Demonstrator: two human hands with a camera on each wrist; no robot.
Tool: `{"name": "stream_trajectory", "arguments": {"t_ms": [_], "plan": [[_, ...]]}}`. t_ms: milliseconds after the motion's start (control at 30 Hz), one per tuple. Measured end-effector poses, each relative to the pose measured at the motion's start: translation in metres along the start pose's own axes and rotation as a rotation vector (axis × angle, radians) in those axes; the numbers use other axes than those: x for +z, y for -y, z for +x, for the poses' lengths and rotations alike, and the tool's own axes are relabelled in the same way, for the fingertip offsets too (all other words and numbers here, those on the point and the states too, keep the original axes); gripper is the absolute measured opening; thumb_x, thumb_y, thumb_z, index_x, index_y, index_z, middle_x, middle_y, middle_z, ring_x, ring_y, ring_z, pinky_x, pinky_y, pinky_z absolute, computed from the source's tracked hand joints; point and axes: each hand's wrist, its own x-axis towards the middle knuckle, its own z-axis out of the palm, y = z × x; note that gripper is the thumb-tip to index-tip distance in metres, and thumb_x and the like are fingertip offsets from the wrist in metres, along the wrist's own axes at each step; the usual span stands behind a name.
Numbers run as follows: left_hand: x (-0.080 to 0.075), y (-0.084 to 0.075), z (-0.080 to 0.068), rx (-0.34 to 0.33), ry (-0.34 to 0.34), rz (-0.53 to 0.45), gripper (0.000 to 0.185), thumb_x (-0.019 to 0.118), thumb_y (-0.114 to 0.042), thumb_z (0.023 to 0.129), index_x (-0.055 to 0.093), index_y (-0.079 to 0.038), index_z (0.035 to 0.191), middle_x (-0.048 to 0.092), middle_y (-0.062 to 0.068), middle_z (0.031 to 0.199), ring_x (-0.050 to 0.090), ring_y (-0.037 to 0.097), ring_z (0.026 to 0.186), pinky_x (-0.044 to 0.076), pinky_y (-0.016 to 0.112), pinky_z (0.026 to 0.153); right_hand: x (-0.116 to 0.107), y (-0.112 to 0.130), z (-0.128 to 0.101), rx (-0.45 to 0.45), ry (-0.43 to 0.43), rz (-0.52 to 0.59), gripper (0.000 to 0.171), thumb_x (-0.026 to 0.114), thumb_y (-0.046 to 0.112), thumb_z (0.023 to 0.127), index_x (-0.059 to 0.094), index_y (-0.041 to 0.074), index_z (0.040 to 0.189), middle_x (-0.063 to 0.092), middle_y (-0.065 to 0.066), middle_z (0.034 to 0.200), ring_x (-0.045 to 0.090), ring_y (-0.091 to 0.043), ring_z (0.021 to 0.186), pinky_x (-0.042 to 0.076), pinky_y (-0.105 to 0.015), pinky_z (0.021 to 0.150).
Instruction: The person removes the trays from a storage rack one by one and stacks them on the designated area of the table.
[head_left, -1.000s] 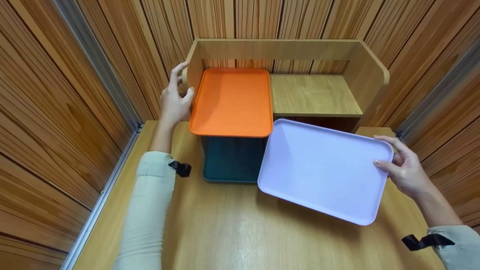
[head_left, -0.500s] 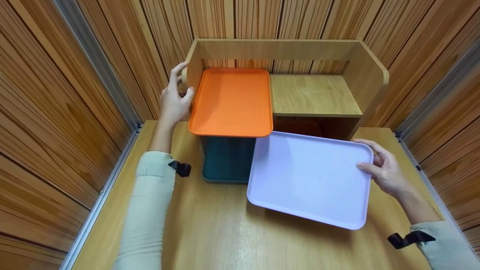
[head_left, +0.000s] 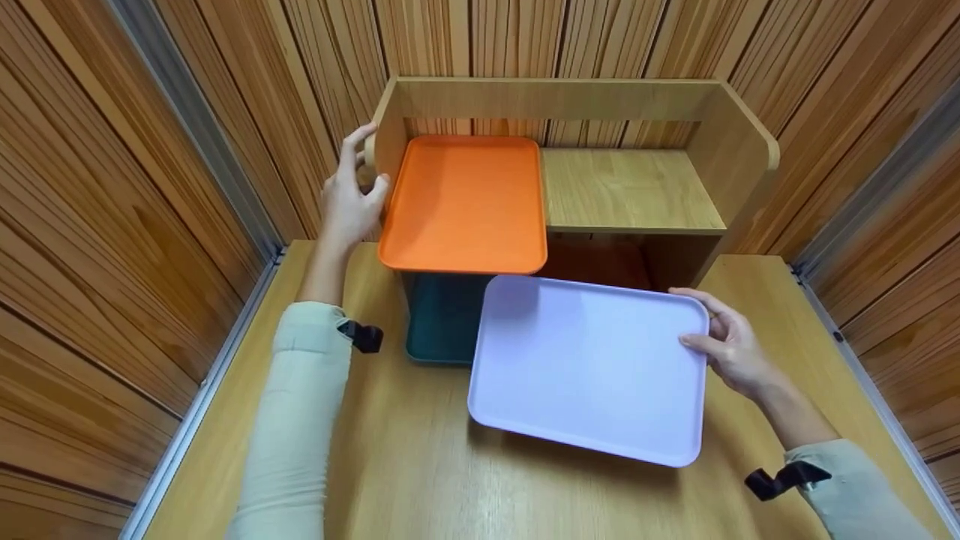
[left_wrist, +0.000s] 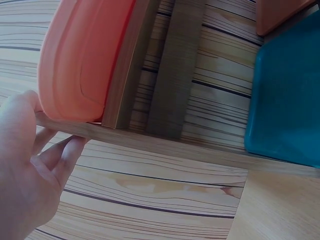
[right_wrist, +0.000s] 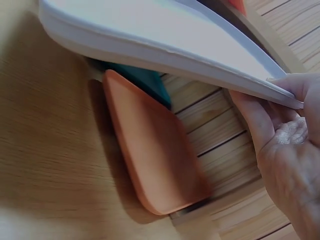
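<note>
The pale lavender rectangular plastic tray [head_left: 589,364] is held above the wooden counter [head_left: 420,465] in front of the wooden shelf unit [head_left: 630,187], its right edge pinched by the right hand [head_left: 731,349], thumb on top and fingers beneath. Only the right wrist view shows a second orange tray [right_wrist: 155,155] lying under it, beside the teal tray [right_wrist: 142,80]. The left hand [head_left: 349,202] grips the shelf unit's left side panel beside the orange rectangular plastic tray [head_left: 465,202] on top.

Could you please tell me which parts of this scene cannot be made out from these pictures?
- Teal tray: in the head view the orange tray and lavender tray cover much of it.
- Lower tray under the shelf: shadowed in the head view, blurred in the right wrist view.
- Left hand: fingertips hidden behind the shelf's side panel.
- Right hand: fingers beneath the lavender tray unseen.
</note>
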Motion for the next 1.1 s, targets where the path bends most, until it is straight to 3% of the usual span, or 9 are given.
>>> {"name": "stream_trajectory", "arguments": {"t_ms": [67,267,467,700,833,933,1100], "plan": [[0.0,0.0,0.001,-0.003,0.003,-0.005,0.065,0.059,-0.016,0.111,0.039,-0.032,0.171,0.061,0.015,0.168,0.074,0.031,0.108,0.056,0.03,0.08,0.001,-0.004,-0.001,0.009,0.018,-0.005,0.067,0.046,-0.024,0.105,0.055,0.012,0.161,0.08,-0.002,0.137,0.084,-0.018,0.113,0.071,-0.035,0.083],[0.001,-0.001,0.001,-0.011,0.009,-0.002,0.066,0.059,-0.016,0.111,0.038,-0.033,0.171,0.061,0.014,0.169,0.073,0.032,0.104,0.054,0.032,0.076,0.005,-0.015,-0.003,0.057,0.038,-0.035,0.064,0.049,-0.02,0.107,0.054,0.013,0.162,0.079,0.001,0.139,0.084,-0.017,0.114,0.071,-0.037,0.084],[0.0,0.0,0.001,-0.004,0.009,-0.005,0.065,0.058,-0.015,0.112,0.038,-0.032,0.171,0.059,0.017,0.17,0.074,0.033,0.123,0.061,0.041,0.089,0.008,-0.022,-0.005,0.091,0.049,-0.025,0.063,0.05,-0.018,0.108,0.053,0.014,0.162,0.078,0.003,0.14,0.083,-0.016,0.117,0.071,-0.038,0.086],[0.001,0.001,0.001,0.006,0.0,0.003,0.065,0.058,-0.015,0.111,0.038,-0.031,0.171,0.06,0.017,0.169,0.073,0.033,0.106,0.051,0.028,0.073,0.012,-0.037,-0.007,0.11,0.051,-0.028,0.066,0.05,-0.018,0.107,0.055,0.018,0.161,0.079,0.003,0.136,0.083,-0.016,0.112,0.071,-0.039,0.082],[0.001,0.001,0.001,0.022,0.0,-0.003,0.065,0.058,-0.014,0.11,0.039,-0.028,0.171,0.061,0.017,0.168,0.074,0.032,0.109,0.052,0.026,0.074,0.014,-0.044,-0.009,0.129,0.045,-0.039,0.066,0.051,-0.018,0.106,0.056,0.02,0.161,0.079,0.004,0.133,0.083,-0.015,0.11,0.071,-0.04,0.08],[0.001,0.001,0.001,0.024,0.002,-0.015,0.065,0.058,-0.014,0.11,0.039,-0.027,0.171,0.06,0.017,0.169,0.075,0.03,0.118,0.058,0.032,0.081,0.015,-0.049,-0.011,0.148,0.04,-0.048,0.065,0.052,-0.016,0.107,0.055,0.018,0.162,0.078,0.005,0.134,0.082,-0.014,0.11,0.071,-0.04,0.081],[0.001,0.002,0.001,0.021,0.007,-0.045,0.065,0.058,-0.013,0.11,0.039,-0.027,0.171,0.059,0.019,0.169,0.073,0.035,0.13,0.066,0.052,0.097,0.016,-0.057,-0.015,0.169,0.042,-0.045,0.064,0.054,-0.014,0.108,0.054,0.018,0.163,0.078,0.007,0.137,0.081,-0.013,0.112,0.071,-0.037,0.085]]}}
